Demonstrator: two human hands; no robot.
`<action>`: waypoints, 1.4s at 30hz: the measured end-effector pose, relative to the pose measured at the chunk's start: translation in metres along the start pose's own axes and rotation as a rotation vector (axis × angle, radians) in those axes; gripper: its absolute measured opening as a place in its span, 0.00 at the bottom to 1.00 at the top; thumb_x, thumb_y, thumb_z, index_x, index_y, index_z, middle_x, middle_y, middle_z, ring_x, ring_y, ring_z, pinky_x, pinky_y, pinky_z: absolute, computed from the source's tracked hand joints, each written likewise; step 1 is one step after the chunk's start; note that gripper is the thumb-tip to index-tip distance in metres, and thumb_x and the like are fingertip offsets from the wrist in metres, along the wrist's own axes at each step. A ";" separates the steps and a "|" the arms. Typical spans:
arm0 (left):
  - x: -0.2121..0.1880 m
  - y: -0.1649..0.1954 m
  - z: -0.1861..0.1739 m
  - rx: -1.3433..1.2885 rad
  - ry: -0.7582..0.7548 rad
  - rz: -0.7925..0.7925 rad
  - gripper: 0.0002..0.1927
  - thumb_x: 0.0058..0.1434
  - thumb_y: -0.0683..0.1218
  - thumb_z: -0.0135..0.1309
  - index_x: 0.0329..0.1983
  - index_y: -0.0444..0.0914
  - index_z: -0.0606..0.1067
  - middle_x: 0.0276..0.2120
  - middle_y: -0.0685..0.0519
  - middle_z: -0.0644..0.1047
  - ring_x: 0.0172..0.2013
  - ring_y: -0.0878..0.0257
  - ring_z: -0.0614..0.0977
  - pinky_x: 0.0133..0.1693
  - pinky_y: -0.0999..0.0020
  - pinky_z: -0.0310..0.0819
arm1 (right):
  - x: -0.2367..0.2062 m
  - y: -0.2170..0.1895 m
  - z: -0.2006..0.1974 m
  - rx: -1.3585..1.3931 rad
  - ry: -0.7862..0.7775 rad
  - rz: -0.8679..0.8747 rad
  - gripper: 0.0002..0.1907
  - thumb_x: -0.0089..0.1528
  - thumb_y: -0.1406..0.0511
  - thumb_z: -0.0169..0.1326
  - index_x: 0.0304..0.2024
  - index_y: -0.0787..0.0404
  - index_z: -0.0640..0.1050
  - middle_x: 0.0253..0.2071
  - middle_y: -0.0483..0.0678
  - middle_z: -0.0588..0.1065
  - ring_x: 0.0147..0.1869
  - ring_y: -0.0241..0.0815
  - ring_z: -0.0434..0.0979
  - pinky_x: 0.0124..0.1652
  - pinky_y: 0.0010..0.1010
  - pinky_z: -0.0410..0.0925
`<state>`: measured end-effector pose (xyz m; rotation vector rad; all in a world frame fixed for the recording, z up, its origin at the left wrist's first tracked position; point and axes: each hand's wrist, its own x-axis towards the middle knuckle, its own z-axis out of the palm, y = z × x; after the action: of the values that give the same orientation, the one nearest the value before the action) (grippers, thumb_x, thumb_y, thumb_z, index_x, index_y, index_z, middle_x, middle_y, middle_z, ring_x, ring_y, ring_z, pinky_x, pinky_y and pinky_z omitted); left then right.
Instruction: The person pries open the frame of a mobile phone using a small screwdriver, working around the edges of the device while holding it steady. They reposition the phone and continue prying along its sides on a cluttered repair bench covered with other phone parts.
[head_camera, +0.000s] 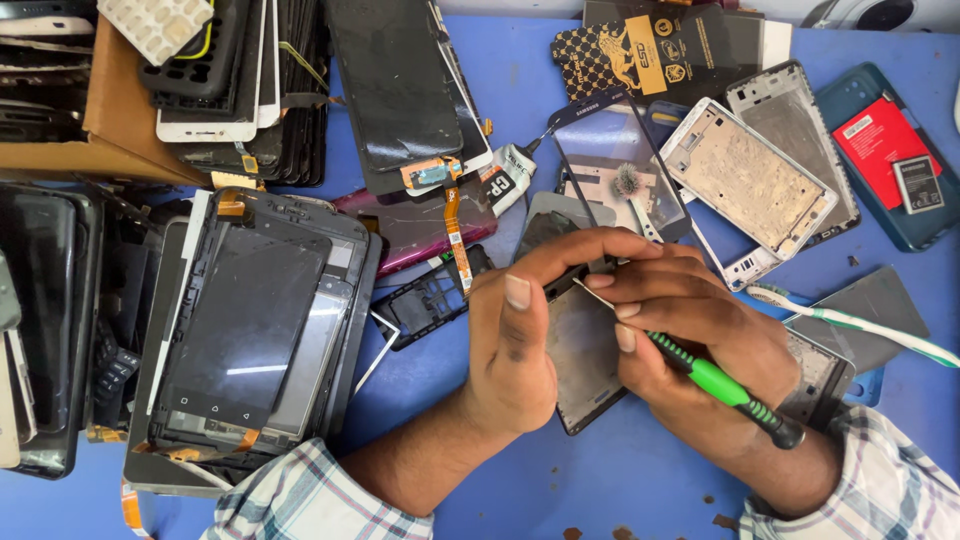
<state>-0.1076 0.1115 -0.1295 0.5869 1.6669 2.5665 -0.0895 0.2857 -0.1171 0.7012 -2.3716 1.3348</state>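
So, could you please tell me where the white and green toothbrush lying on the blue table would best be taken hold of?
Probably by the middle of its handle, from above. The toothbrush lies flat on the blue table, bristle head toward the right hand, handle running right and partly over a grey panel. The slim handle shows free along both long sides, so fingers could pinch across it.

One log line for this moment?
left hand: grips phone frame | right hand: holds green tool, tip at frame edge | surface: blue table
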 end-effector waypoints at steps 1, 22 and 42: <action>0.000 0.000 0.000 -0.036 0.000 -0.015 0.48 0.80 0.72 0.26 0.56 0.22 0.74 0.51 0.37 0.80 0.54 0.52 0.82 0.61 0.61 0.76 | 0.000 0.002 -0.001 0.017 -0.006 0.014 0.12 0.60 0.75 0.58 0.43 0.62 0.69 0.47 0.54 0.79 0.55 0.48 0.82 0.65 0.48 0.68; -0.001 -0.004 -0.002 0.057 0.005 0.028 0.46 0.81 0.71 0.26 0.57 0.24 0.74 0.51 0.39 0.80 0.55 0.54 0.83 0.59 0.63 0.76 | 0.004 0.001 0.003 -0.032 0.011 -0.055 0.17 0.61 0.78 0.60 0.47 0.61 0.70 0.48 0.52 0.79 0.57 0.46 0.83 0.64 0.43 0.70; -0.002 -0.002 -0.001 -0.167 0.005 -0.058 0.48 0.79 0.73 0.29 0.56 0.21 0.73 0.51 0.36 0.79 0.53 0.54 0.79 0.60 0.61 0.73 | 0.001 -0.001 -0.006 -0.085 -0.146 0.110 0.06 0.61 0.72 0.57 0.41 0.62 0.77 0.51 0.53 0.81 0.60 0.50 0.82 0.68 0.47 0.66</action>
<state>-0.1062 0.1112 -0.1318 0.5147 1.4291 2.6331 -0.0891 0.2905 -0.1129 0.6740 -2.6005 1.2562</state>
